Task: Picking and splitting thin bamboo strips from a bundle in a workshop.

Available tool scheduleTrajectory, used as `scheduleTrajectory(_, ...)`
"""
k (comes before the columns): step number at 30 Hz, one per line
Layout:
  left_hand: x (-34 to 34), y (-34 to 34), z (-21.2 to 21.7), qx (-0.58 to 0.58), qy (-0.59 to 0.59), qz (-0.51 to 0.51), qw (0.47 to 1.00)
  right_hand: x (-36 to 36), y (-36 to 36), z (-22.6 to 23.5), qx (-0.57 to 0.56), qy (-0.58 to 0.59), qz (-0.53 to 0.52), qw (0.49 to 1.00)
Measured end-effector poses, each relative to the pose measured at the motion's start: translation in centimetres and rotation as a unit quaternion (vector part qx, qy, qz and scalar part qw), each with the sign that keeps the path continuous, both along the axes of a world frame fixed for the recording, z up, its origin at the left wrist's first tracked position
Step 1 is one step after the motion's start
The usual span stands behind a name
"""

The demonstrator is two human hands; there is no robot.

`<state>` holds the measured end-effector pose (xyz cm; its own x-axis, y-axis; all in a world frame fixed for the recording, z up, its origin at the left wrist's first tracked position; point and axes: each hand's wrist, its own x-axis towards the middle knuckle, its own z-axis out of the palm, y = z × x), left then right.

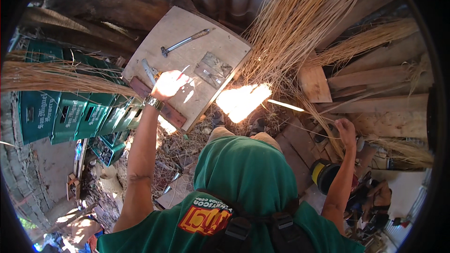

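While sunlight washes out the left hand [168,84] over the tilted wooden board [178,25], so that I cannot tell how far its fingers are closed or what they hold, the right hand [346,133] is out to the right with fingers curled. A pale strand [287,105] lies between the two hands, its right end running toward the right fingertips; whether they pinch it is unclear. Beyond the left hand, a hammer [185,43] rests on the board.

Green crates [69,116], black-and-yellow bucket [326,177]
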<state>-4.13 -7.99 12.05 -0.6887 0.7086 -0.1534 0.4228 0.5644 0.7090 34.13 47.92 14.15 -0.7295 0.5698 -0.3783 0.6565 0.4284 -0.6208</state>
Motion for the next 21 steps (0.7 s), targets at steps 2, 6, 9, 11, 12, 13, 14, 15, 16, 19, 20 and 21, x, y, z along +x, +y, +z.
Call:
scheduleTrajectory(2,0.4,1.5,-0.2,-0.020,-0.023,0.038,0.999,-0.7,-2.1,0.4,0.074,-0.020,0.031,0.997)
scheduleTrajectory(6,4.7,5.8,-3.1,0.113,-0.231,0.150,0.955,-2.8,-7.4,-0.1,0.109,0.010,0.118,0.987)
scheduleTrajectory(9,9.8,10.8,-5.2,0.186,-0.218,0.110,0.952,-5.7,-12.7,1.0,0.067,0.060,0.208,0.974)
scheduleTrajectory(11,12.5,14.2,-2.1,0.172,-0.227,0.024,0.958,-7.3,-15.6,1.5,-0.014,0.154,0.251,0.956)
scheduleTrajectory(12,12.8,15.4,-0.3,0.149,-0.226,-0.024,0.963,-9.6,-17.7,3.8,-0.121,0.124,0.206,0.963)
scheduleTrajectory(13,13.3,16.5,1.3,0.121,-0.219,-0.078,0.965,-10.8,-18.6,6.6,-0.105,0.117,0.218,0.963)
scheduleTrajectory(14,12.7,17.0,0.0,0.072,-0.253,-0.119,0.958,-12.2,-19.3,8.8,-0.132,0.122,0.206,0.962)
scheduleTrajectory(15,12.6,17.6,2.3,0.179,-0.410,-0.102,0.889,-12.8,-19.0,10.0,-0.160,0.127,0.190,0.960)
scheduleTrajectory(16,11.4,18.0,3.2,0.194,-0.346,-0.122,0.910,-13.1,-17.8,10.3,-0.166,0.166,0.201,0.951)
scheduleTrajectory(19,4.1,16.4,7.5,0.263,-0.251,-0.086,0.927,-14.5,-13.1,12.2,-0.088,0.307,0.232,0.919)
scheduleTrajectory(20,1.0,15.6,9.1,0.231,-0.252,0.010,0.940,-14.4,-10.7,13.4,0.003,0.227,0.170,0.959)
scheduleTrajectory(21,-1.5,14.2,11.9,0.201,-0.174,0.090,0.960,-14.1,-8.0,14.6,0.091,0.143,0.107,0.980)
